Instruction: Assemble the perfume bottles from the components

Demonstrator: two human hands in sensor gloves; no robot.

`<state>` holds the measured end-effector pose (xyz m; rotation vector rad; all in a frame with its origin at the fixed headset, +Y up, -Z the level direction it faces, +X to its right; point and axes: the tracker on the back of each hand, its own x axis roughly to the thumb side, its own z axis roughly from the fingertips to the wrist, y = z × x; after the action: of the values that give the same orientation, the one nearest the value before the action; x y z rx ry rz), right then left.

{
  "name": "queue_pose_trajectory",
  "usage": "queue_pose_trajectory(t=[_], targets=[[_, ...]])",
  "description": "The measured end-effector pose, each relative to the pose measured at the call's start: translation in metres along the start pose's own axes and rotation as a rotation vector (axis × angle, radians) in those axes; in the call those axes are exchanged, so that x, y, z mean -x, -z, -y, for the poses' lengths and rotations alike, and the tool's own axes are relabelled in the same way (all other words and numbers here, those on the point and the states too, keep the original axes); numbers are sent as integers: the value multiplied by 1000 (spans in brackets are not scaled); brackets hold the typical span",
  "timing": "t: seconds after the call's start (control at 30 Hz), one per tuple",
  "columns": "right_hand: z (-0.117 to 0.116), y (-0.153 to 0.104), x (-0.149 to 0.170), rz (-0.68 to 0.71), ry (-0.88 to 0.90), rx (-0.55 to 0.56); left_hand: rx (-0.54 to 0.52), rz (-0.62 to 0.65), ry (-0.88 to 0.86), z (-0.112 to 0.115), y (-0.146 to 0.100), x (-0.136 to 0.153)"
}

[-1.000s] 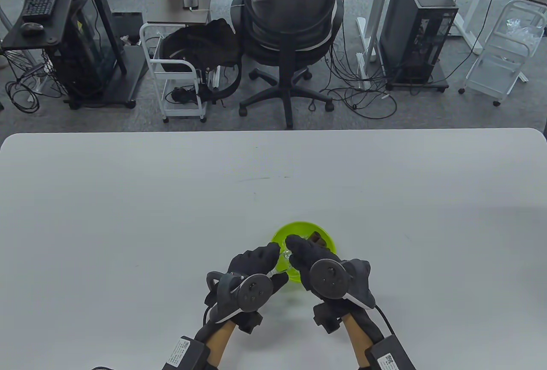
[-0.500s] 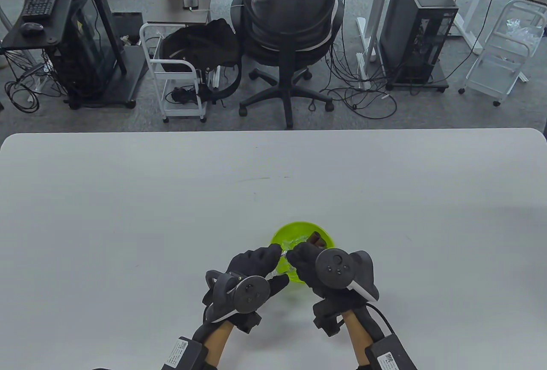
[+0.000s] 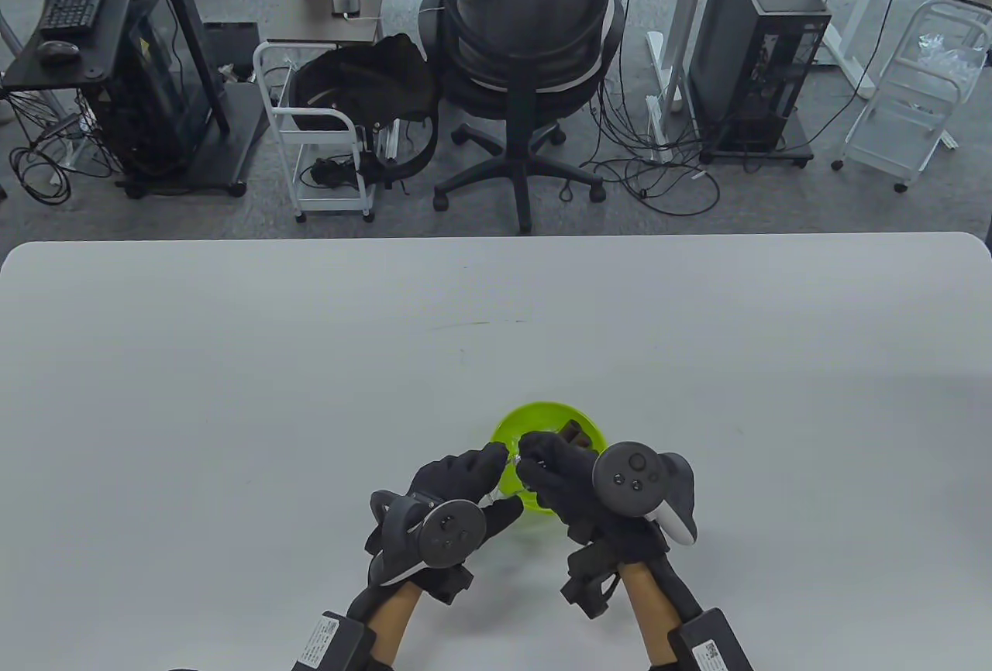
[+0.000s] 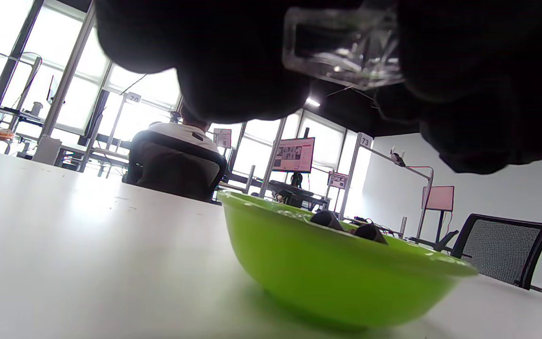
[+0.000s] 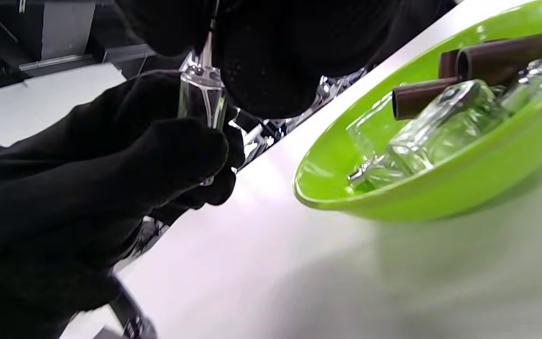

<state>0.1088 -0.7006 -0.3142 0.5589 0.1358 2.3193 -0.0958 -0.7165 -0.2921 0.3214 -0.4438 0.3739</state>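
- Table view, nearest the bottom edge: my two forearms come in, each with a black box strapped at the wrist, and a round tracker sits on the back of each glove.
- My left hand [image 3: 457, 481] is just left of the green bowl [image 3: 513, 423]; its fingers are curled round a clear glass perfume bottle [image 4: 341, 47], thumb on one side and fingertips on the other.
- My right hand [image 3: 570, 477] sits over the bowl's near right rim, and its fingers are bunched together at the top of that same bottle. Whether they pinch a part there I cannot tell, as the gloves cover it.
- Both sets of fingertips meet above the bowl's near left edge, so the bottle is held off the white table [image 3: 232, 361], almost wholly hidden in the table view.
- In the right wrist view the bottle stands roughly upright between my black fingers, its shoulder showing above my left thumb.
- My right hand and its tracker block the near right part of the bowl from above.
- Inside the bowl lie more clear glass bottles [image 5: 435, 127] on their sides and brown cylindrical caps [image 5: 497, 59] towards the far side.
- Beyond the far table edge: a person seated in a black mesh office chair [image 3: 527, 43], a white trolley with a black bag [image 3: 325, 144], a computer tower [image 3: 759, 59] and loose cables on the grey floor.
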Motion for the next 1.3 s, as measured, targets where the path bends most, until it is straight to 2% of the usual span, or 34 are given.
queue_pose_trajectory(t=[0.2, 0.23, 0.37, 0.43, 0.47, 0.53, 0.6, 0.63, 0.67, 0.7, 0.73, 0.77, 0.87, 0.97, 1.1, 1.3], targets=[[-8, -1, -5, -78, -329, 200, 6, 21, 19, 1, 1, -5], [-13, -2, -6, -92, -305, 237, 6, 18, 20, 2, 1, -5], [-16, 1, -7, -100, -200, 195, 22, 32, 52, 6, 0, -7], [-14, 0, -3, -110, -239, 256, 23, 48, 41, 5, 0, -9], [-13, -1, 0, -109, -202, 260, 15, 54, 46, 4, 0, -12], [-10, -3, 2, -73, -143, 230, 7, 56, 45, 4, 1, -12], [-5, -4, 3, 24, -82, 116, -1, 36, 26, 2, 1, -8], [-1, -4, 3, 54, -57, 13, 1, 28, 6, 0, 1, -5], [0, -4, 3, 52, -53, -15, 4, 28, -10, -1, 0, -4], [0, -4, 2, 47, -58, -8, 5, 32, -13, 0, 1, -5], [-1, -4, -1, 31, -105, 56, 7, 37, 4, 0, 1, -7], [-2, -3, -2, 21, -137, 75, 5, 38, 16, 1, 1, -8], [-6, -4, -7, -24, -390, 116, 21, 36, 4, 2, 3, -7], [-9, -3, -5, -28, -308, 144, 23, 38, 18, 2, 2, -6], [-6, -3, 1, 36, -216, -34, 34, 44, -11, 1, 3, -4], [-4, -5, -5, 11, -296, 121, 31, 44, 37, 2, 4, -14]])
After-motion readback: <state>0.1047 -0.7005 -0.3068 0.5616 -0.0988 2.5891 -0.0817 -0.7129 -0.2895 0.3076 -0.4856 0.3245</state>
